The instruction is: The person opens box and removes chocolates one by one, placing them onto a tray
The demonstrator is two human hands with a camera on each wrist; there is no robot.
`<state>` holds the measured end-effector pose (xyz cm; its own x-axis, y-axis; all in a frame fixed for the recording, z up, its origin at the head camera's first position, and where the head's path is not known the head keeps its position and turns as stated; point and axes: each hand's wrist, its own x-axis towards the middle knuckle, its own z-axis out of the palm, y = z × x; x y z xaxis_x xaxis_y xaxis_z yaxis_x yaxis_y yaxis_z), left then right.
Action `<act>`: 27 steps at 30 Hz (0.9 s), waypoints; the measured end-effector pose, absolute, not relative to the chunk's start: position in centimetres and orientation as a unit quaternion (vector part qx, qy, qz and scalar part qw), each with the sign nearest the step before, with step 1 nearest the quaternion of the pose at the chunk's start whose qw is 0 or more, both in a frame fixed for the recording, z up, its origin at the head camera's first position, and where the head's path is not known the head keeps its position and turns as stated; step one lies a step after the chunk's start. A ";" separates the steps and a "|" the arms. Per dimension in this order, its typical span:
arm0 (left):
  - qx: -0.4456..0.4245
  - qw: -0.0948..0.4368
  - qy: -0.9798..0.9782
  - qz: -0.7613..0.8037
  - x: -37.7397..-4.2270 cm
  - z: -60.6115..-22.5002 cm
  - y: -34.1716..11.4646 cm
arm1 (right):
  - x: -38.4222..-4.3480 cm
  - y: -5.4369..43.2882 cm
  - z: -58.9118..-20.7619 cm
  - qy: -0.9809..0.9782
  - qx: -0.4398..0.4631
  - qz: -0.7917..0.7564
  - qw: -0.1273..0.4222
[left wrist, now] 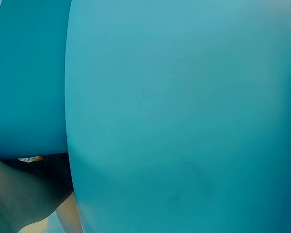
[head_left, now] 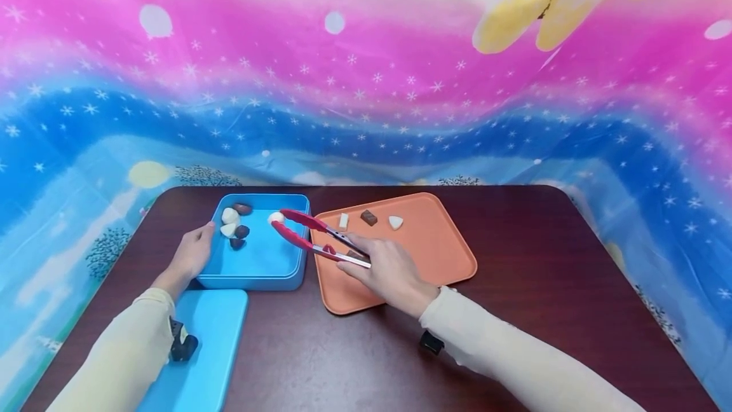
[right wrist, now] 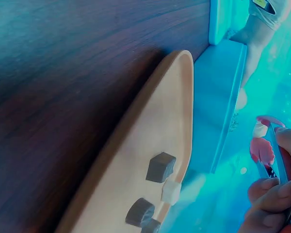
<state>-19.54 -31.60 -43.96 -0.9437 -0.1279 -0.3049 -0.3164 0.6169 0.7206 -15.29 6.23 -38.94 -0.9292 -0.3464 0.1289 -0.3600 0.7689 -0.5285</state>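
Note:
My right hand (head_left: 394, 272) grips red-tipped metal tongs (head_left: 294, 237), which pinch a white chocolate-like piece (head_left: 277, 217) over the open blue box (head_left: 269, 283). The right wrist view shows the same white piece (right wrist: 260, 129) between the red tips, with fingers around the handles. Against the box's left side rests my left hand (head_left: 191, 253), one fingertip near the rim; its other fingers are hidden. White pieces (head_left: 230, 216) and dark brown pieces (head_left: 243, 231) lie along the left of the box. An orange tray (head_left: 423, 253) holds brown pieces (head_left: 368, 217) and white pieces (head_left: 396, 222).
A flat blue lid (head_left: 214, 336) lies in front of the box, partly under the left forearm. The dark wooden table (head_left: 297, 361) extends in front of the tray and to its right. A printed cloth (head_left: 366, 81) hangs around the table.

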 end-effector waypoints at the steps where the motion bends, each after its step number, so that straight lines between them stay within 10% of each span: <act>1: -0.125 0.113 0.892 0.420 -19.6 -44.0 -31.6 | -15.2 6.5 -38.9 -0.941 0.182 0.284 0.009; 27: -0.122 0.114 0.892 0.419 -19.5 -43.7 -31.6 | -12.5 13.1 -39.8 -0.945 0.179 0.269 0.049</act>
